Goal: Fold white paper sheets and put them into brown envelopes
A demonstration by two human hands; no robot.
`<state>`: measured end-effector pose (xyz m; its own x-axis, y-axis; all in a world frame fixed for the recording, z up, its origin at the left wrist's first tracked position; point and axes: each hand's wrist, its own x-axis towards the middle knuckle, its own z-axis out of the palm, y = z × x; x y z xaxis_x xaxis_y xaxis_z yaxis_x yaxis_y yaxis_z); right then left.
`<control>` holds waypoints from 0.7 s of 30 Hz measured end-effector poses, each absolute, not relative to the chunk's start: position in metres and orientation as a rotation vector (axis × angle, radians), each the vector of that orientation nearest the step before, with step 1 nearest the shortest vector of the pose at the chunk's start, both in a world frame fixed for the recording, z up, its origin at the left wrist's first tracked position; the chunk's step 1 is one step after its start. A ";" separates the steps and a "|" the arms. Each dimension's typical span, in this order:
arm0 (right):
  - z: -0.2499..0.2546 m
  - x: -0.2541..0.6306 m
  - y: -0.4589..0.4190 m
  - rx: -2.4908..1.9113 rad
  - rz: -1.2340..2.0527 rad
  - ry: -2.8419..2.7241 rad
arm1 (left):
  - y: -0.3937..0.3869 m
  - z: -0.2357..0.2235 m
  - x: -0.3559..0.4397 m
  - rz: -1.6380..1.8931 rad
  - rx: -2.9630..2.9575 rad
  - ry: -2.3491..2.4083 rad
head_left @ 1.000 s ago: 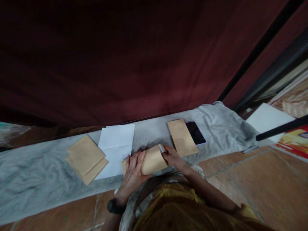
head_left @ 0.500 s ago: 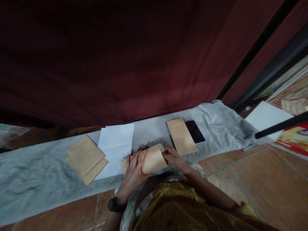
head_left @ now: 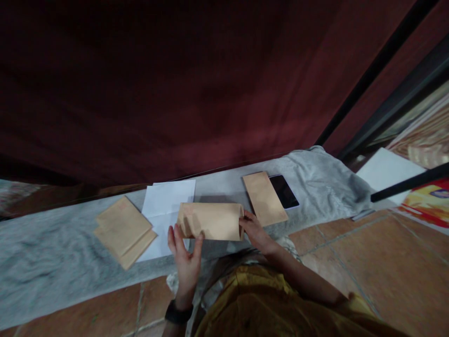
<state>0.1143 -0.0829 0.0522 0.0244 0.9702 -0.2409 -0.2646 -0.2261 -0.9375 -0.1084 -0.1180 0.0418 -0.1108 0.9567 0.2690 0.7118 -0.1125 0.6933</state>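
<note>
A brown paper envelope [head_left: 212, 220] is held lengthwise in front of me, its right end bent over. My right hand [head_left: 256, 230] grips that right end, with the fingertips partly hidden by the paper. My left hand [head_left: 187, 260] is at the lower left of the envelope, fingers spread, thumb at its lower edge; whether the thumb touches it I cannot tell. White paper sheets [head_left: 168, 194] with a crease lie behind and left of the left hand. Several brown envelopes [head_left: 122, 224] are piled farther left. Another brown envelope [head_left: 264, 199] lies beyond my right hand.
A dark-screened phone [head_left: 285, 192] sits beside the right envelope on a narrow bench covered with grey cloth [head_left: 56, 252]. A dark red curtain [head_left: 196, 93] hangs behind it. Black bars [head_left: 368, 79] stand at the right, over a tiled floor [head_left: 396, 252].
My left hand has lifted off the envelope and opened, moving down and left. The envelope has flattened out from its curled shape, its right end still in my right hand.
</note>
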 end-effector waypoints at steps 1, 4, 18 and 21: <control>0.053 0.112 -0.083 -1.208 1.450 -0.833 | -0.121 0.037 -0.106 1.152 1.603 1.853; 0.054 0.106 -0.084 -1.212 1.439 -0.809 | -0.126 0.026 -0.094 1.279 0.939 1.710; 0.048 0.100 -0.088 -1.039 1.441 -0.711 | -0.109 0.059 -0.039 1.258 0.064 1.063; 0.044 0.099 -0.088 -1.023 1.444 -0.685 | -0.108 0.057 -0.039 1.271 0.057 1.040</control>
<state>0.0995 -0.0881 0.0443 0.0628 0.9778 -0.2001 -0.4631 -0.1491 -0.8737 -0.0388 -0.1081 0.0570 -0.0715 0.7948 -0.6026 -0.7479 0.3570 0.5596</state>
